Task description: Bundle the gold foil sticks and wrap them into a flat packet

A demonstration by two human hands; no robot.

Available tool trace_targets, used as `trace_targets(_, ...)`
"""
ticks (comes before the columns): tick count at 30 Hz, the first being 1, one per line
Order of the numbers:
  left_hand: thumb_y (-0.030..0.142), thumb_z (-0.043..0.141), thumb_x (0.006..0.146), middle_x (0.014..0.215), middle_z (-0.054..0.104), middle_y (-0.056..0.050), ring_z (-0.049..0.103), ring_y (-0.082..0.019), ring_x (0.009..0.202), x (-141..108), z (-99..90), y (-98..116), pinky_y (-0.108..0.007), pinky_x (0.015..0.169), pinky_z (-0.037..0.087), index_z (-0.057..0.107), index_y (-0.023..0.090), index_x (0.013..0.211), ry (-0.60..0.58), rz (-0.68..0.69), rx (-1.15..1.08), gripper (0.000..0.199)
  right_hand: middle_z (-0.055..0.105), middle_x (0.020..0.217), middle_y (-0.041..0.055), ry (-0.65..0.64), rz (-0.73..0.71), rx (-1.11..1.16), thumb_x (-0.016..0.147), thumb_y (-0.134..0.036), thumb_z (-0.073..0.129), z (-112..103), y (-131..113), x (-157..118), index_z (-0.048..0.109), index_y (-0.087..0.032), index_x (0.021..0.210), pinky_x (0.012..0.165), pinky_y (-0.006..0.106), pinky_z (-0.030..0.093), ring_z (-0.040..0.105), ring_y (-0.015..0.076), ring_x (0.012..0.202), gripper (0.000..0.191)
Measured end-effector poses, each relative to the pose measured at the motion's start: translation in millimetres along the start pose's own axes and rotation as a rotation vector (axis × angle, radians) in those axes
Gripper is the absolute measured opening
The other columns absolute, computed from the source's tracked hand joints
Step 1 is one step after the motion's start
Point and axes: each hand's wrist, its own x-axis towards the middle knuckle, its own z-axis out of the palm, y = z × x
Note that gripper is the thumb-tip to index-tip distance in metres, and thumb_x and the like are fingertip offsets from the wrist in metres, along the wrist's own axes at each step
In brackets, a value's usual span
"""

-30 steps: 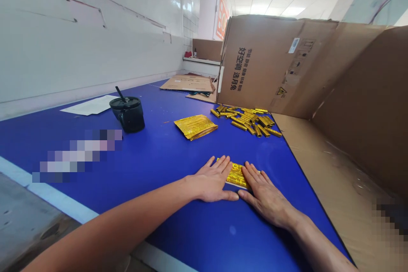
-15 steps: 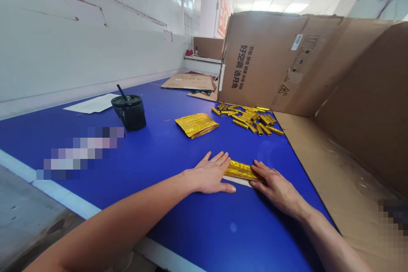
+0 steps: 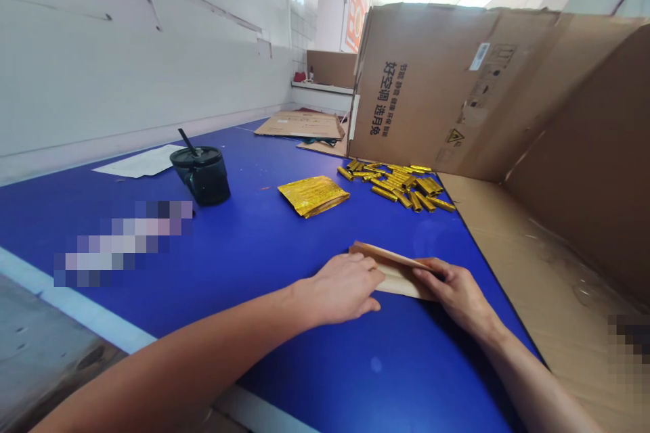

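Note:
A sheet of gold foil paper shows its plain tan back, with its far edge raised along a lengthwise fold. My left hand has its fingers curled together over the sheet's left end. At the right end, my right hand pinches the raised flap between thumb and fingers. Beyond my hands lies a flat stack of gold foil sheets. Several small rolled gold foil tubes are heaped farther back on the right.
The blue tabletop lies under everything. A dark lidded mug with a straw stands at left, near white paper. A large cardboard box walls off the back right. Flat cardboard lies at the back.
The sheet's gold side was showing under my flat left hand; now its far edge is lifted and the tan inside shows. My left fingers have curled, and my right hand now pinches the flap.

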Motion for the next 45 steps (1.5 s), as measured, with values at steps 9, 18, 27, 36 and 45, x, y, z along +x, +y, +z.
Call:
trace_targets(9,0.036,0.056,0.076,0.096,0.058,-0.006,0.052,-0.021,0.092,3,8.0,-10,-0.03,0.079,0.041,0.058,0.017,0.097,-0.011,-0.013,-0.036,0.028,0.064,0.073,0.0056,0.467,0.162,-0.019,0.072,-0.049,0.05,-5,11,5,0.057,-0.016,0.086,0.059,0.028,0.045,0.059,0.018,0.064,0.036)
trace_targets(18,0.031,0.056,0.076,0.093,0.058,-0.006,0.052,-0.021,0.09,4,3.2,-12,-0.03,0.078,0.041,0.057,0.017,0.097,-0.024,-0.046,-0.06,0.025,0.067,0.079,0.0042,-0.011,-0.123,-0.17,0.078,-0.049,0.044,-22,-22,-10,0.064,-0.022,0.082,0.065,0.028,0.046,0.059,0.0191,0.073,0.034)
trace_targets(27,0.035,0.055,0.076,0.1,0.056,-0.006,0.05,-0.021,0.095,5,3.9,-15,-0.032,0.08,0.041,0.053,0.018,0.103,-0.014,-0.088,-0.149,0.032,0.056,0.114,0.0076,-0.231,-0.185,-0.464,0.071,-0.022,0.048,-13,-5,-9,0.056,-0.022,0.106,0.086,0.034,0.042,0.053,0.0219,0.101,0.035)
trace_targets(36,0.016,0.047,0.076,0.104,0.054,-0.006,0.048,-0.02,0.099,5,5.3,-15,-0.031,0.086,0.038,0.047,0.018,0.107,-0.001,-0.084,-0.133,0.031,0.063,0.095,0.0059,-0.108,-0.201,-0.488,0.079,-0.022,0.036,-8,-6,-5,0.058,-0.022,0.093,0.076,0.032,0.046,0.059,0.0199,0.088,0.027)
trace_targets(45,0.019,0.048,0.073,0.103,0.053,-0.008,0.048,-0.022,0.097,4,5.6,-14,-0.033,0.082,0.041,0.044,0.017,0.11,0.027,-0.113,-0.156,0.037,0.065,0.094,0.0067,-0.063,-0.12,-0.335,0.078,-0.028,0.037,-10,0,-2,0.058,-0.019,0.095,0.077,0.033,0.045,0.059,0.0214,0.087,0.029)
